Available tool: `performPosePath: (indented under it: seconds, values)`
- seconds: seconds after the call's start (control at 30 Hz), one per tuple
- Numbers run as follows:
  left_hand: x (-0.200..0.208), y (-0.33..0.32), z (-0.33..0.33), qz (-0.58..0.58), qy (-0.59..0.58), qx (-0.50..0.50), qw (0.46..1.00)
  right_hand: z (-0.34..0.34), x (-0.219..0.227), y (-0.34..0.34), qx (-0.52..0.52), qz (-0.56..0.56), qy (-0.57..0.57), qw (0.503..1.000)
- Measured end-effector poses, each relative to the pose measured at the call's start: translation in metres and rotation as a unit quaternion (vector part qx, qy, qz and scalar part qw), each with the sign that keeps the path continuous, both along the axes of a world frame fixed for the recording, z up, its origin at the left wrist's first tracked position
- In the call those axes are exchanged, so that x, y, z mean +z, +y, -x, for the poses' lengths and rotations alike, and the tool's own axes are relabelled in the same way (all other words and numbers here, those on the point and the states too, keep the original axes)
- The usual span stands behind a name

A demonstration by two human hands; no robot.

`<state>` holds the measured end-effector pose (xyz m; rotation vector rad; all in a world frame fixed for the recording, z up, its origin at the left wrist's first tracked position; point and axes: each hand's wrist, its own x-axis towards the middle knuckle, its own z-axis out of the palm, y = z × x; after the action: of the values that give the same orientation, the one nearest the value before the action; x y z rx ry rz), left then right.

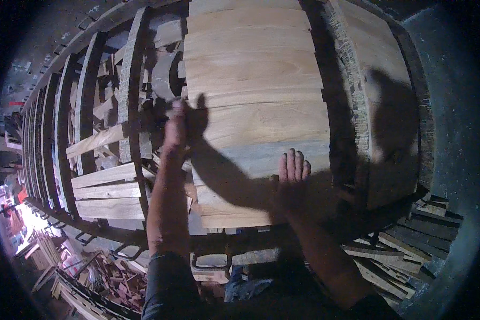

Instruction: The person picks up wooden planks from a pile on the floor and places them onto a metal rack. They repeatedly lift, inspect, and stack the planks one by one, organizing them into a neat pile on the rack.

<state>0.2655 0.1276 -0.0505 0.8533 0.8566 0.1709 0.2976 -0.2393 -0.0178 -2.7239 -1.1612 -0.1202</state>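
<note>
A row of pale boards (pixel 256 64) lies edge to edge across the rack (pixel 112 230), running from the side nearest the person to the far side. The right hand (pixel 293 173) is spread flat over the near part of this row, palm down and grasping nothing, its fingers straight and side by side. The left hand (pixel 175 128) is at the row's left edge, with its fingertips pointing away from the person; how wide it is, and whether it grips anything, cannot be told in the dim light.

Shadows of the arms fall over the boards. To the left, the rack's bars (pixel 133 80) stand apart, with three short slats (pixel 109 192) side by side near the front and another slat (pixel 96 140) slanting across behind them. Scrap wood (pixel 106 104) shows through the gaps. To the right, beyond a dark gap, lies a second panel (pixel 386 184), partly shaded. On the floor, long strips (pixel 384 266) are heaped at the right, and a jumble of offcuts (pixel 114 277) lies at the lower left.
</note>
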Motion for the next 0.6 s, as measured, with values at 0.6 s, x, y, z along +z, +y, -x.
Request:
performPosePath:
  seconds: [0.6]
  values:
    - [-0.013,-0.014,-0.034,-0.262,-0.048,-0.120,0.956,-0.005,0.030,0.006,0.004,-0.002,0.015,1.000]
